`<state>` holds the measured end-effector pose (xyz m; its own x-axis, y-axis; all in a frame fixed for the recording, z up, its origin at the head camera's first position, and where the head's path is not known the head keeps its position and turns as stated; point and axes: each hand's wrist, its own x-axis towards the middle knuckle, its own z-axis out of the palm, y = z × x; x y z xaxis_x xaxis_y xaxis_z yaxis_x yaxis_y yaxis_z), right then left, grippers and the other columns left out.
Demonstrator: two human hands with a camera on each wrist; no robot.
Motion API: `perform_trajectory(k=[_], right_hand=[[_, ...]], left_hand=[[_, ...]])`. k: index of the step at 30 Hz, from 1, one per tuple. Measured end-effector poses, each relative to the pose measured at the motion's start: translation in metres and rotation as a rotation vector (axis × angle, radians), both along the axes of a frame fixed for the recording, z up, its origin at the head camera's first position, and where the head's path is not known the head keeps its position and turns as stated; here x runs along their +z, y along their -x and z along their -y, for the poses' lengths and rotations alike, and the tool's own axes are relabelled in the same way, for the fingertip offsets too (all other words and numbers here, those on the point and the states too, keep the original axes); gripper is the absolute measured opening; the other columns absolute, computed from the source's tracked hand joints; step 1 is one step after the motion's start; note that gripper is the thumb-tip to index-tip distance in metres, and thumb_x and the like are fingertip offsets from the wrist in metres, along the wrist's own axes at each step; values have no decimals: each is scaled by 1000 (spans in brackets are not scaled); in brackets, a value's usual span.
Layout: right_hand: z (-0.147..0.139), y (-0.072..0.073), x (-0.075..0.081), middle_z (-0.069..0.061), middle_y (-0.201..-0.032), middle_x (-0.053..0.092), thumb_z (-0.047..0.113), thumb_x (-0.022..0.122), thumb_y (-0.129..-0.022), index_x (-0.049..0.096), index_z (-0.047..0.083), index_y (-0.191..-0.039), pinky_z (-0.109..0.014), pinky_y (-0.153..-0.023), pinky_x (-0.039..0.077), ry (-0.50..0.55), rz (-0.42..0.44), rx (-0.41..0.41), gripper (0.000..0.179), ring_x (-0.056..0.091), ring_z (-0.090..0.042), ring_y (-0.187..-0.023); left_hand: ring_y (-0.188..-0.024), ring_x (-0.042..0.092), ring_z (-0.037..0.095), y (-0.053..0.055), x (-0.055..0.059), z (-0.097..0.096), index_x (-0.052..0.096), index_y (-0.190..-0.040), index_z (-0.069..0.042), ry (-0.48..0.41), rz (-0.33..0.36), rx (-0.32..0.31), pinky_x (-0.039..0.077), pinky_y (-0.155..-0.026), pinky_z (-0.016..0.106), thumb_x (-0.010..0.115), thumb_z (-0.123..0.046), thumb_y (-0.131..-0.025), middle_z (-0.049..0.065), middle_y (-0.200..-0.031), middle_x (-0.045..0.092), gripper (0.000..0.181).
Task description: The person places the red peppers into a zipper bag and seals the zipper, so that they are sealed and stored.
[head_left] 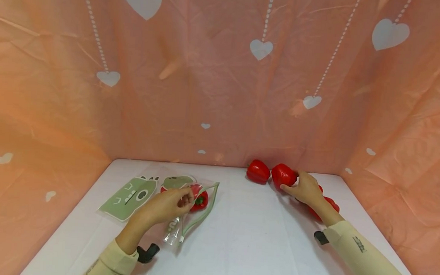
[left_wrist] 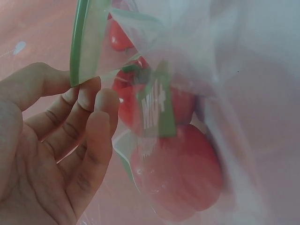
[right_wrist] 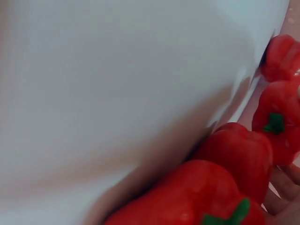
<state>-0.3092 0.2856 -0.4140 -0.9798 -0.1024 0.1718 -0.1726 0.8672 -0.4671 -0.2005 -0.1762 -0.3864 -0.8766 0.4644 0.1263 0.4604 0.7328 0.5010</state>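
My left hand point(head_left: 166, 205) pinches the green zip edge of a clear zip bag point(left_wrist: 78, 44) between thumb and fingers. Red bell peppers point(left_wrist: 180, 173) show through the clear plastic in the left wrist view, and one with a green stem point(head_left: 201, 199) lies near the bag's mouth. At the back right, my right hand point(head_left: 307, 190) grips a red bell pepper point(head_left: 283, 175) from its right side. To its left sits another red pepper point(head_left: 258, 171). More peppers point(head_left: 331, 203) lie under and behind the right wrist, partly hidden by it; two point(right_wrist: 234, 159) appear close up in the right wrist view.
A flat plastic piece with a green cartoon face point(head_left: 131, 197) lies left of the bag. The white table point(head_left: 248, 238) ends at a pink-orange cloth point(head_left: 222, 92) with white hearts, which stands behind and on both sides.
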Motion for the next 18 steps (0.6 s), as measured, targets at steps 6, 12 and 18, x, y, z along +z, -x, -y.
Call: perform_trajectory(k=[6,12,18], right_hand=[[7,-10,7,-29,-145,56,40,84,-90,41,-3,-154,-70,-104,47,61,2,36,88,54,-48,-131],[23,-24,12,-26,-150,53,28,87,-89,37,1,-155,-71,-107,46,165,20,106,87,51,-48,-136],[43,-34,11,-23,-150,53,21,88,-88,39,4,-156,-65,-104,51,202,20,170,85,52,-47,-135]], left_hand=[[-77,58,9,-1,0,-1,65,-99,-17,-9,4,10,52,-70,27,71,-10,-98,-8,-87,63,10],[-77,58,10,-2,0,-2,65,-99,-17,-6,7,29,52,-69,27,71,-10,-97,-8,-86,62,9],[-77,57,9,-1,-2,-3,66,-97,-20,-12,-6,44,50,-68,27,73,-13,-98,-9,-87,63,10]])
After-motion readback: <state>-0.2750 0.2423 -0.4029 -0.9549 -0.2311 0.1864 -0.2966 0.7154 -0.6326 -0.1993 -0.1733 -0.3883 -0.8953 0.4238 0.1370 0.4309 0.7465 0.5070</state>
